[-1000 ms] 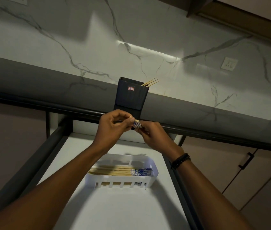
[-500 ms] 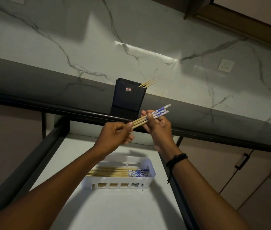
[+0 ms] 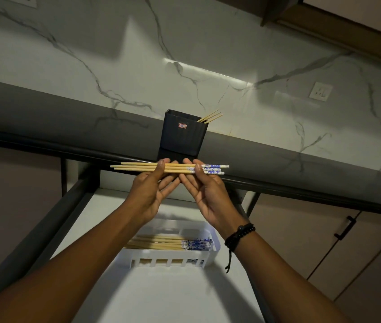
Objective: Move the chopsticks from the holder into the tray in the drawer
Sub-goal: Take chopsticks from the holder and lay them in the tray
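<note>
Two-handed, held a small bunch of chopsticks (image 3: 138,167) flat and level, up over the open drawer (image 3: 173,294). Pinched the plain wooden part with the left grip (image 3: 152,190), thumb on top and fingers under. Pinched the bunch close to its blue-and-white ends with the right grip (image 3: 204,190), in the same way. Had both grips side by side, nearly touching, just in front of the black holder (image 3: 181,136). Found the holder standing upright on the dark table (image 3: 44,113), near its front edge, with a few more sticks (image 3: 210,115) leaning out at its top right corner. Found the white tray (image 3: 170,255) down in the drawer, well below the grips, with a pile of chopsticks (image 3: 159,244) lying flat inside, blue ends to the right. Wore a black bead band (image 3: 239,236) on the right wrist. Spotted a white wall socket (image 3: 320,91) on the marble wall, far to the right.
</note>
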